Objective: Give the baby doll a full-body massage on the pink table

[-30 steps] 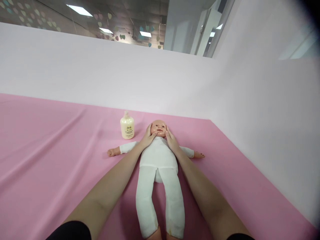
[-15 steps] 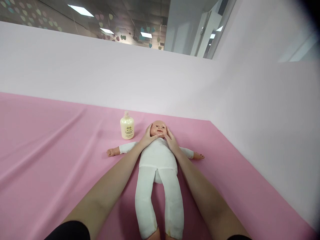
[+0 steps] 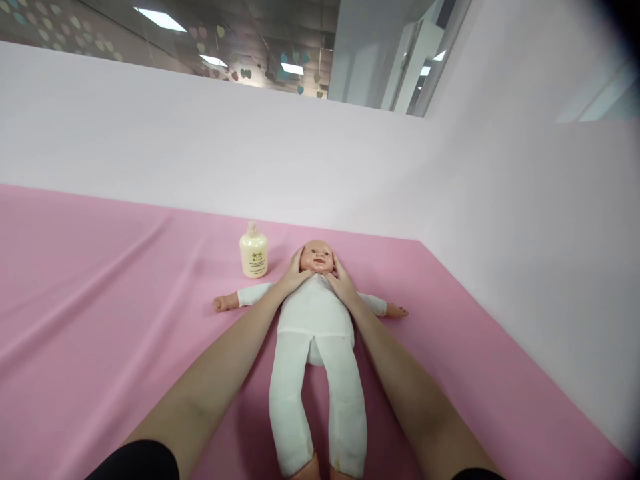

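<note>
A baby doll [image 3: 316, 307] with a cloth body lies on its back, face up, arms spread out to both sides. Its bare head [image 3: 319, 256] points toward the far wall, and its feet are cut off by the bottom edge. My left hand [image 3: 295, 275] cups the left side of the head, thumb by the chin and neck. On the other side my right hand [image 3: 343, 279] cups the head in the same way, fingers along the cheek. The fingertips behind the head are partly hidden. Left of the head stands a cream pump bottle [image 3: 254, 255], apart from my left hand.
A pink sheet [image 3: 100, 280] with long creases covers the surface. White walls [image 3: 210, 147] rise behind it and along the right side. Above the back wall, a window [image 3: 280, 40] shows ceiling lights and hanging heart shapes.
My thumbs have slid slightly down from the doll's chin toward its neck. Both hands stay around the head; the doll and the bottle keep their places.
</note>
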`<state>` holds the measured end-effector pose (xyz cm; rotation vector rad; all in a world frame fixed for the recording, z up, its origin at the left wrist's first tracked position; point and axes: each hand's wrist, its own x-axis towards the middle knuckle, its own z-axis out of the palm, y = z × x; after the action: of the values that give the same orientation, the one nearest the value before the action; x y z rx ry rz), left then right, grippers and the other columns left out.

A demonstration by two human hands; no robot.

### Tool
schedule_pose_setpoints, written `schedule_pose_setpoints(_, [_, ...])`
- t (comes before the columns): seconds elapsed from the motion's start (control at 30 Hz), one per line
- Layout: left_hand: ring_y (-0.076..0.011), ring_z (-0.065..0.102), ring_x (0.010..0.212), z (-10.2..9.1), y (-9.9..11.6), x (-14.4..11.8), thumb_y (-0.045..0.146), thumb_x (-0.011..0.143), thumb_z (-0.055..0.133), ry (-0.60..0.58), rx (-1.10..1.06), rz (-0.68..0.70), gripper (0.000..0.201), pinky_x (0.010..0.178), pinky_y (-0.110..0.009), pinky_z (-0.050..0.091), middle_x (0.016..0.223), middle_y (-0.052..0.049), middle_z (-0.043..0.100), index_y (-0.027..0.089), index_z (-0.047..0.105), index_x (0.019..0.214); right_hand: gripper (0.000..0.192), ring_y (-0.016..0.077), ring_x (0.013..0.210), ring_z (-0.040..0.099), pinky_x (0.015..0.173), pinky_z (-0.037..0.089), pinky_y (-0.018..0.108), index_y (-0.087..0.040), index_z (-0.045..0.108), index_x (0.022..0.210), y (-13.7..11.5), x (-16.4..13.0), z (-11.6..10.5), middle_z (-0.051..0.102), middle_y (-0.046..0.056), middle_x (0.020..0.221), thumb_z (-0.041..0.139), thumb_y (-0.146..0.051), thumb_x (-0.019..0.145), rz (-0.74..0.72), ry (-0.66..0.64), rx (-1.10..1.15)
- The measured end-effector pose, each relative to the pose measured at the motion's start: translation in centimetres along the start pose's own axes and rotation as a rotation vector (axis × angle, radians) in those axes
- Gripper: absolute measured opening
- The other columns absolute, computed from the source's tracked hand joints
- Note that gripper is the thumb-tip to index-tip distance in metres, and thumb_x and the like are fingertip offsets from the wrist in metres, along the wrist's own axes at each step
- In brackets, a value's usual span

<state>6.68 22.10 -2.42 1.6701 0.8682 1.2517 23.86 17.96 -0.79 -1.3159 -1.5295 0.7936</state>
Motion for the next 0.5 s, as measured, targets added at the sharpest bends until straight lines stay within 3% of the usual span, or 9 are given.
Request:
schedule_pose_setpoints(0.13, [-0.0229, 0.016, 0.139, -0.2, -0.3, 0.4, 0.022, 0.074, 0.053, 0.017, -0.039, -0.032, 0.076, 0.115, -0.035, 0.013, 0.151, -0.009, 0.019, 0.015, 0.022, 0.143, 0.073, 0.0216, 0.123, 0.045, 0.107, 0.032, 0.038, -0.020, 0.024, 0.144, 0.3, 0.2, 0.0, 0.054, 0.004, 0.130, 0.052, -0.031, 0.078, -0.040, 0.007, 0.061])
schedule_pose_setpoints(0.27, [-0.0236, 0.022, 0.137, 0.0, -0.9, 0.8, 0.019, 0.071, 0.048, 0.049, -0.212, -0.048, 0.073, 0.114, -0.037, 0.020, 0.149, -0.005, 0.025, 0.017, 0.029, 0.141, 0.068, 0.0174, 0.135, 0.031, 0.113, 0.022, 0.033, -0.021, 0.027, 0.143, 0.3, 0.4, 0.1, 0.040, -0.001, 0.142, 0.045, -0.028, 0.077, -0.041, 0.010, 0.113])
schedule_pose_setpoints(0.4, [-0.0268, 0.034, 0.132, 0.3, -1.4, 1.1, 0.023, 0.074, 0.046, 0.084, -0.389, -0.107, 0.067, 0.108, -0.043, 0.031, 0.146, -0.005, 0.033, 0.020, 0.033, 0.140, 0.062, 0.0143, 0.136, 0.029, 0.114, 0.020, 0.032, -0.019, 0.032, 0.141, 0.9, 0.8, 0.1, 0.038, -0.002, 0.144, 0.038, -0.026, 0.079, -0.070, 0.039, 0.153])
schedule_pose_setpoints(0.5, [-0.0267, 0.036, 0.131, 0.2, -1.6, 1.2, 0.022, 0.073, 0.048, 0.086, -0.366, -0.110, 0.066, 0.108, -0.042, 0.031, 0.144, -0.003, 0.036, 0.022, 0.036, 0.138, 0.059, 0.0137, 0.135, 0.031, 0.114, 0.021, 0.032, -0.020, 0.035, 0.139, 1.7, 1.2, 0.0, 0.037, -0.003, 0.144, 0.037, -0.027, 0.080, -0.079, 0.052, 0.162])
